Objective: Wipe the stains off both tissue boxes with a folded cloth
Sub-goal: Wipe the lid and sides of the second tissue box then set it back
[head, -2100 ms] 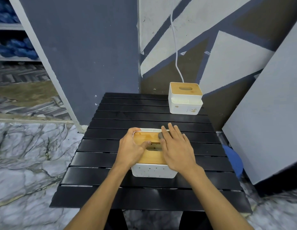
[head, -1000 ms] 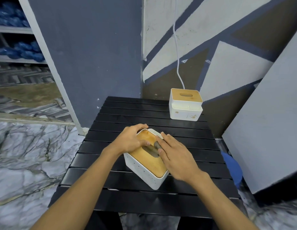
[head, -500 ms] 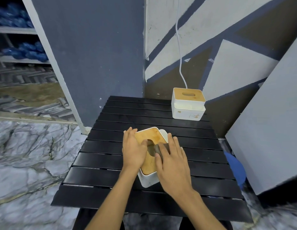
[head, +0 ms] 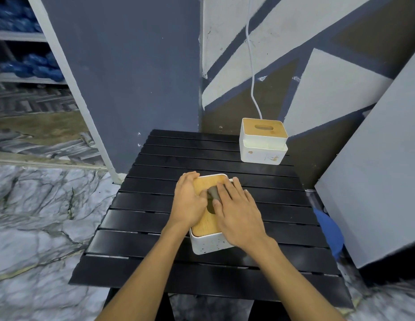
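A white tissue box with a wooden lid (head: 207, 224) stands in the middle of the black slatted table (head: 141, 205), its short speckled side toward me. My left hand (head: 189, 202) grips its left edge, thumb on the lid. My right hand (head: 239, 212) lies flat on the lid and presses a small folded grey cloth (head: 213, 193) under its fingers near the slot. A second white tissue box with a wooden lid (head: 263, 141) stands at the table's far right corner, with brown stains on its front.
A white cable (head: 251, 66) hangs down the painted wall behind the far box. A grey board (head: 375, 170) leans close to the table's right side, with a blue object (head: 328, 230) beside it. A marble floor lies to the left.
The near box has been turned on the table, from long side facing me to short side facing me. My right hand with the cloth has shifted across the lid toward the slot.
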Tool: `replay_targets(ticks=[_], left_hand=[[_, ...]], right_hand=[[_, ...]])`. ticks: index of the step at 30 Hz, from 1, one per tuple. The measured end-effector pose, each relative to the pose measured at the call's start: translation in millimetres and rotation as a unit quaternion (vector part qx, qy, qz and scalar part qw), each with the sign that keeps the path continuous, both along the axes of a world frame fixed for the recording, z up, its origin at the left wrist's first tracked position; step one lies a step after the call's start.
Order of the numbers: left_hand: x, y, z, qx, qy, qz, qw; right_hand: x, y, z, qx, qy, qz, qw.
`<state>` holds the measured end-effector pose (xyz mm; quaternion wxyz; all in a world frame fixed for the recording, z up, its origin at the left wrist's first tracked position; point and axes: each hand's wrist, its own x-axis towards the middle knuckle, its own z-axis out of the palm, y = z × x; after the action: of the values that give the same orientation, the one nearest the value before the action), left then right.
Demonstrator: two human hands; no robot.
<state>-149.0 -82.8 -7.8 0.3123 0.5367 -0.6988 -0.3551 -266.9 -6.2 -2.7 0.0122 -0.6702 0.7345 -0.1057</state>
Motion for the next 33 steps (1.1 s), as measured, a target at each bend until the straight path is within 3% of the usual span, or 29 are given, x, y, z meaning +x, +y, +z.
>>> replay_targets(ticks=[5,12,19,26,33], left_hand=[[0.1,-1.5,-1.8,0.005,0.001,0.001,1.000],[1.3,-3.2,-0.4,0.000,-0.010,-0.016,1.000],[1.6,-4.1,-1.8,0.007,-0.004,-0.023,1.000],[3.1,-6.4,-2.5,0.005,-0.016,-0.038,0.999],[3.6,-6.2,-5.0,0.011,0.001,-0.039,0.999]], right_hand=[[4.9,37.5,-3.9,-0.038,-0.013,-0.005,0.999],[-0.3,-5.4,0.5,-0.015,-0.015,-0.015,1.000],[3.6,26.5,0.3,-0.006,-0.017,-0.001,1.000],[-3.3,-18.5,-2.0,-0.002,-0.033,-0.019,0.999],[7.4,24.4,-4.0,-0.020,-0.041,-0.024,0.999]])
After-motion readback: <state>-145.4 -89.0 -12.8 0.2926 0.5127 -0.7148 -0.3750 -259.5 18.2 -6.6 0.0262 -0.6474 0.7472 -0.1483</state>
